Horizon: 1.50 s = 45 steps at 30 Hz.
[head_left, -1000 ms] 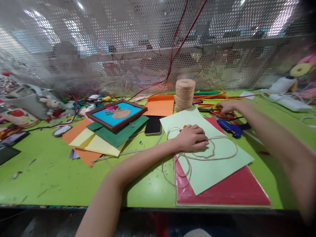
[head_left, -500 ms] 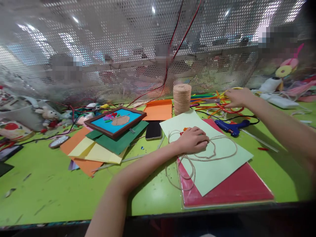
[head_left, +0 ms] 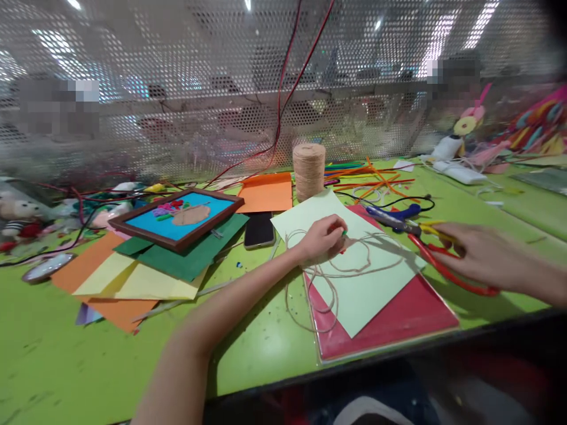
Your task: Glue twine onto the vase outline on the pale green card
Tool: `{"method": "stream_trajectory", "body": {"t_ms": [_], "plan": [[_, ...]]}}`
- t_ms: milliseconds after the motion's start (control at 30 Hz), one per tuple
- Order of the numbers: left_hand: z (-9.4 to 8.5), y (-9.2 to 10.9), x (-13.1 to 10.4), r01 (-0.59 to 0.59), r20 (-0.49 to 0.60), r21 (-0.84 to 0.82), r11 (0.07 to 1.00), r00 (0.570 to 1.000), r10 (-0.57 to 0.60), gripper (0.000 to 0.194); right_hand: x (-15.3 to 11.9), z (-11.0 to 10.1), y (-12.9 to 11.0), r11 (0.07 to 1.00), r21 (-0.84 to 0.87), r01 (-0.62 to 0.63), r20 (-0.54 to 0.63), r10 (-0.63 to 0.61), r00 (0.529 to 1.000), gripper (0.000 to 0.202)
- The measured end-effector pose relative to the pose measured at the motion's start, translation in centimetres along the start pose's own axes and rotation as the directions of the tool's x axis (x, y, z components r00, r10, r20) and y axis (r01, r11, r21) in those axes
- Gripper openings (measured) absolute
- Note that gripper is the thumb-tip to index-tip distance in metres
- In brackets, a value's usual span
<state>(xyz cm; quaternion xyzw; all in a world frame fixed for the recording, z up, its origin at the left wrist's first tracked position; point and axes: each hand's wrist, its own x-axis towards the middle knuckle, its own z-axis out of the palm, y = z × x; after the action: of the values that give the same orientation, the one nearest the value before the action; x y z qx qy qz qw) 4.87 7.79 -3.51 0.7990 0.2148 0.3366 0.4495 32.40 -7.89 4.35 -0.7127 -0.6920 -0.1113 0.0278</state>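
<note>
Over a pale green paper sheet (head_left: 367,301), my left hand (head_left: 323,236) has its fingers curled together, with small green and red bits at the fingertips. Loops of brown twine (head_left: 330,321) lie beside and under it and run across the sheet. The sheet rests on a red folder (head_left: 398,330). To the right, my right hand (head_left: 482,254) grips a tool with red and yellow handles (head_left: 443,271); its metal jaws point left, in front of a blue glue gun (head_left: 410,211).
A twine spool (head_left: 309,171) stands behind the sheet. Left of it are orange paper (head_left: 268,193), a phone (head_left: 259,229) and a brown-framed picture (head_left: 177,239) on coloured papers. Pipe cleaners (head_left: 385,177) lie behind; a perforated metal screen (head_left: 199,130) backs the table.
My right hand has come back from the far pipe cleaners, now with the red-and-yellow-handled tool. My left hand has lifted and curled its fingers. The camera view has turned right.
</note>
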Motion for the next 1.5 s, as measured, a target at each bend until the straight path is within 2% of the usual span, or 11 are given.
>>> {"method": "stream_trajectory", "body": {"t_ms": [133, 267, 567, 800, 1100, 1233, 1333, 1433, 1500], "plan": [[-0.1, -0.2, 0.1, 0.022, 0.023, -0.052, 0.998, 1.0, -0.02, 0.013, -4.0, 0.6, -0.8, 0.998, 0.017, -0.059, 0.233, 0.053, 0.971, 0.088], [-0.3, -0.3, 0.1, 0.012, 0.03, -0.032, 0.999, 0.999, -0.011, 0.021, -5.0, 1.1, -0.6, 0.998, 0.028, -0.064, 0.32, 0.052, 0.946, 0.091], [-0.4, -0.3, 0.0, 0.028, 0.038, -0.03, 0.999, 0.999, -0.027, 0.021, -3.7, 3.0, -0.5, 0.989, 0.142, 0.035, 0.316, -0.079, 0.946, 0.076], [-0.5, -0.3, 0.0, 0.02, 0.048, -0.034, 0.999, 0.999, -0.018, 0.02, -3.3, 3.7, -1.1, 0.987, 0.112, 0.117, 0.23, -0.141, 0.963, 0.057], [-0.2, 0.0, -0.3, 0.099, 0.077, -0.111, 0.989, 0.993, -0.091, 0.019, -3.2, 2.5, -2.8, 0.984, 0.062, 0.169, 0.327, -0.18, 0.928, 0.047], [-0.2, 0.2, -0.4, 0.1, 0.084, -0.122, 0.987, 0.992, -0.09, 0.018, -3.2, 2.5, -3.0, 0.985, 0.075, 0.154, 0.336, -0.171, 0.926, 0.034], [-0.1, 0.1, -0.5, 0.112, 0.117, -0.13, 0.985, 0.988, -0.097, 0.018, -3.2, 2.7, -2.9, 0.986, 0.072, 0.147, 0.351, -0.163, 0.922, 0.032], [-0.2, 0.0, -0.4, 0.076, 0.112, -0.027, 0.997, 0.991, -0.072, 0.022, -2.7, 2.6, -2.1, 0.983, 0.114, 0.144, 0.368, -0.176, 0.913, 0.037], [-0.3, 0.0, -0.4, -0.039, 0.069, 0.147, 0.988, 0.997, 0.029, 0.024, -2.0, 2.0, -1.2, 0.975, 0.187, 0.116, 0.399, -0.183, 0.899, 0.045]]}}
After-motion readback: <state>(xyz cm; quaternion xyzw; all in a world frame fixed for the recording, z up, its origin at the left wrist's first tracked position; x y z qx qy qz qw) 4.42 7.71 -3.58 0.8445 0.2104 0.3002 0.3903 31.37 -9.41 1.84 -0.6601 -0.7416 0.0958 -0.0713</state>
